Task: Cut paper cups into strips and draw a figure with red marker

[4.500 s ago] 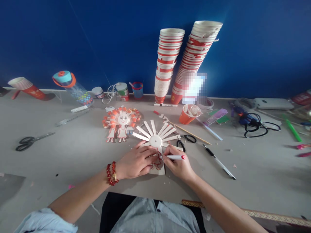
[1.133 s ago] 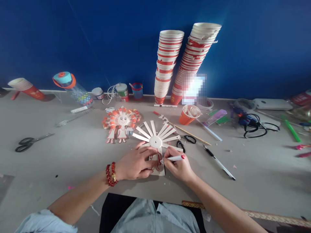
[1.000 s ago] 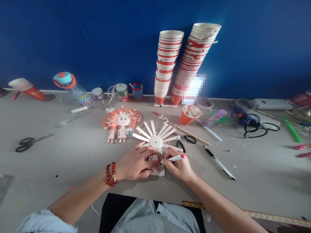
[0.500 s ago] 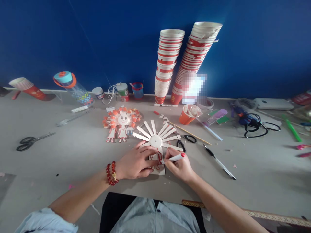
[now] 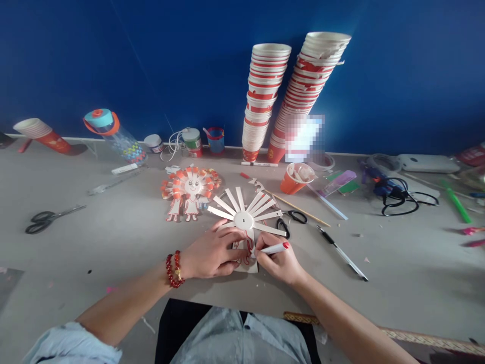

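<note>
A white paper figure (image 5: 243, 220) with strips fanned around a round centre lies near the table's front edge. Its lower part carries red drawn lines. My left hand (image 5: 214, 253) rests on that lower part, fingers stretched out and spread. In my right hand (image 5: 282, 260) is a white marker (image 5: 273, 248) with a red end, gripped like a pen; its tip is at the drawing's right side, mostly hidden by the fingers. Finished-looking paper dolls (image 5: 192, 192) with orange curled strips lie just beyond, to the left.
Tall stacks of paper cups (image 5: 265, 101) stand against the blue wall. An orange cup (image 5: 294, 179) holds scraps. Black-handled scissors (image 5: 297, 216) lie behind the figure, more scissors (image 5: 45, 221) at left. A black-capped pen (image 5: 343, 253) lies right; a water bottle (image 5: 117, 136) leans back left.
The view has shifted very slightly. My right hand and the marker have moved a little at the drawing; my left hand stays in place on the paper.
</note>
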`<state>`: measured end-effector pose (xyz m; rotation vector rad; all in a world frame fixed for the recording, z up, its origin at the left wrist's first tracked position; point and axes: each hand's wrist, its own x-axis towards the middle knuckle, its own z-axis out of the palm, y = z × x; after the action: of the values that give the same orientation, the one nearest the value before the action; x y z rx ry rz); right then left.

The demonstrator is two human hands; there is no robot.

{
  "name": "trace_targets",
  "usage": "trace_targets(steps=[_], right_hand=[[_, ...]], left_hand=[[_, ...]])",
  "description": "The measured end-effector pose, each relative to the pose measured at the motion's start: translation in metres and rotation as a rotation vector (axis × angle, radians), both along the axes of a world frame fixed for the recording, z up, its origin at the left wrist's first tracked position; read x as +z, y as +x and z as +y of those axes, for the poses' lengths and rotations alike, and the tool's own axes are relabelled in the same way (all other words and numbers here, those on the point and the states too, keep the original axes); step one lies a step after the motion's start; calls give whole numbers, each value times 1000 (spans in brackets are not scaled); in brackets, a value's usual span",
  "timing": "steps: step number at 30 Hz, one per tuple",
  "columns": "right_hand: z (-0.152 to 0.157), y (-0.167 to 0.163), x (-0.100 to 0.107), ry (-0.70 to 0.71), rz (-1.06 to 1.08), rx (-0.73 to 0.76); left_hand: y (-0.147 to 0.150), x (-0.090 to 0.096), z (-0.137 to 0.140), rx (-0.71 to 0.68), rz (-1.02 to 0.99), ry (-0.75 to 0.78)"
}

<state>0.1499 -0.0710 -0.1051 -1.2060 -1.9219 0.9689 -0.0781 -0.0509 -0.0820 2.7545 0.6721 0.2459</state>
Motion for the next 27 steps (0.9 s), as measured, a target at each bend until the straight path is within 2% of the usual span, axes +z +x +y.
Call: trace_targets(steps=[14,27], right_hand=[[-1,-2,4,-11,-62,18],[-2,1,-1,-13,3,-10]], left_hand=[[0,1,1,-16,20,-22],[-1,0,2,-20,3,-18]])
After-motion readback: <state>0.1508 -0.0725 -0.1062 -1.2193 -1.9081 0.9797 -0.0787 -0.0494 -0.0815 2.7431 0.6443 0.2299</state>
